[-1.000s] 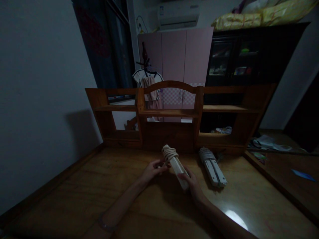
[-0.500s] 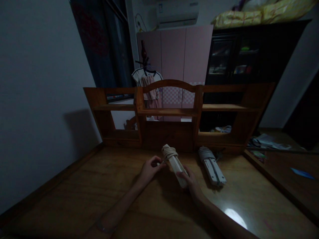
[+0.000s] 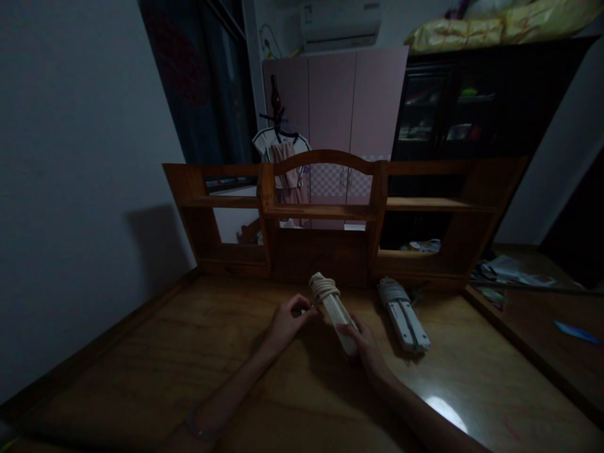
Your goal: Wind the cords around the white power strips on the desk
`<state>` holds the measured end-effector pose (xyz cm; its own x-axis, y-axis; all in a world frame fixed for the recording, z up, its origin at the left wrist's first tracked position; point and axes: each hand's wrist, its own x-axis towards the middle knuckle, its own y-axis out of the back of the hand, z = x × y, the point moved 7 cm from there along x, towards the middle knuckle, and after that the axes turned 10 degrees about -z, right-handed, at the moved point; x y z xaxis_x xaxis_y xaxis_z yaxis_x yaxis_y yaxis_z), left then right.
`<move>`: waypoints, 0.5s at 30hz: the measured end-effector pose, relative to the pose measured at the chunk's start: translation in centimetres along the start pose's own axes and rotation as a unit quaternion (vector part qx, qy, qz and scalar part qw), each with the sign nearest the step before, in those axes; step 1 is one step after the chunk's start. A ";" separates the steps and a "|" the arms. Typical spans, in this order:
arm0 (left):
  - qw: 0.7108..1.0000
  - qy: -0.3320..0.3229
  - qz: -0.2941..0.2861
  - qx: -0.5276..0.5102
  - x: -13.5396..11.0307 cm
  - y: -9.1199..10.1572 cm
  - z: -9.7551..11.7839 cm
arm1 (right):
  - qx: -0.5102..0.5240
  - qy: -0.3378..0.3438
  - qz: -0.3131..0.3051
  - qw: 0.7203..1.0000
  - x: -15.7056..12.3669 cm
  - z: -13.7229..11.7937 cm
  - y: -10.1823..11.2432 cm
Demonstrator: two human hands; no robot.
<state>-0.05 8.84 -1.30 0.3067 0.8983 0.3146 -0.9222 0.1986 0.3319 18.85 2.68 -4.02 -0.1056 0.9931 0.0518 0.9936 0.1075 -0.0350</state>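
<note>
A cream power strip (image 3: 336, 309), cord coiled round its far end, sits tilted over the glossy wooden tabletop (image 3: 189, 365), right hand (image 3: 365, 349) gripping its near end, left hand (image 3: 285, 322) pinching the cord, a wooden hutch (image 3: 325, 214) behind in the dim room.

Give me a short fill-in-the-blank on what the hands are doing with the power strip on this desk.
1. The right hand grips the power strip at its ____ end.
2. The cord is wound round the strip's far end, where the ____ hand touches it.
3. A second power strip lies on the desk, to the ____ of the held one.
Missing words: near; left; right.
</note>
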 end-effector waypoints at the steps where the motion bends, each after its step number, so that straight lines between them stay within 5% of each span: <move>1: 1.000 0.005 0.003 -0.024 0.1 0.0 -0.2 | 0.006 -0.004 -0.003 1.000 0.0 0.1 0.0; 10: 0.988 0.044 0.088 -0.115 1.0 2.5 -3.8 | 0.014 -0.014 -0.004 1.000 0.0 0.2 -0.1; 15: 0.985 0.064 0.085 -0.136 0.9 2.3 -3.9 | 0.018 -0.008 -0.005 1.000 0.0 0.2 -0.1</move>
<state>-2.86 11.60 -3.71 0.1260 0.9664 0.2240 -0.9920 0.1227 0.0287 18.78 2.70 -4.23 -0.1159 0.9926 0.0360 0.9905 0.1182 -0.0703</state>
